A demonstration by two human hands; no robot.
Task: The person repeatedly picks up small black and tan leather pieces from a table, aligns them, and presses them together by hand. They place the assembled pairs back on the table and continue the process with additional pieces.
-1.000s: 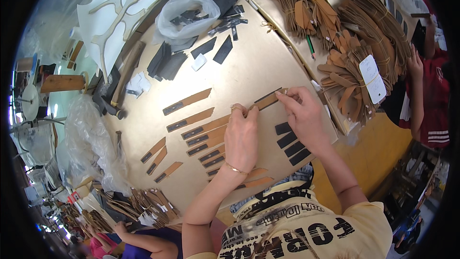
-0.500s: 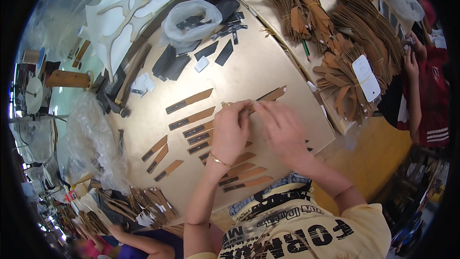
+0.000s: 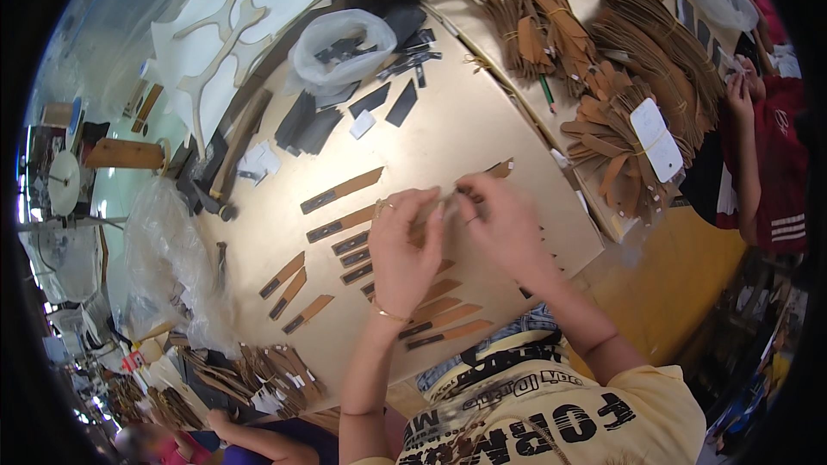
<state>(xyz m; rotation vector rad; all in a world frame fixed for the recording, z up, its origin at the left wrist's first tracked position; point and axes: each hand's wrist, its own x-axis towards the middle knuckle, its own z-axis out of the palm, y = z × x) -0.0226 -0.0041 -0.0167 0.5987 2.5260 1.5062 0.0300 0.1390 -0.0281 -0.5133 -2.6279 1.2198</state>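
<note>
My left hand, with a bracelet at the wrist, is curled over the middle of the table. My right hand is close beside it, slightly blurred. The fingertips of both hands nearly meet around something small, partly pale and dark, that I cannot make out. Under and around them lie brown leather strips with dark patches at one end: an upper strip, a strip by my left hand, and one partly behind my right. Three more strips, including one, lie to the left, and several fan out below my hands.
Beyond my hands are black pieces, small white pieces and a plastic bag of dark scraps. A hammer lies left. Bundled leather strips fill the right side. Another person's arm is at far right.
My left hand has opened out a little from its earlier closed curl. The right fingers have drawn inward into a pinch. The view has shifted slightly; the strips lie as before.
</note>
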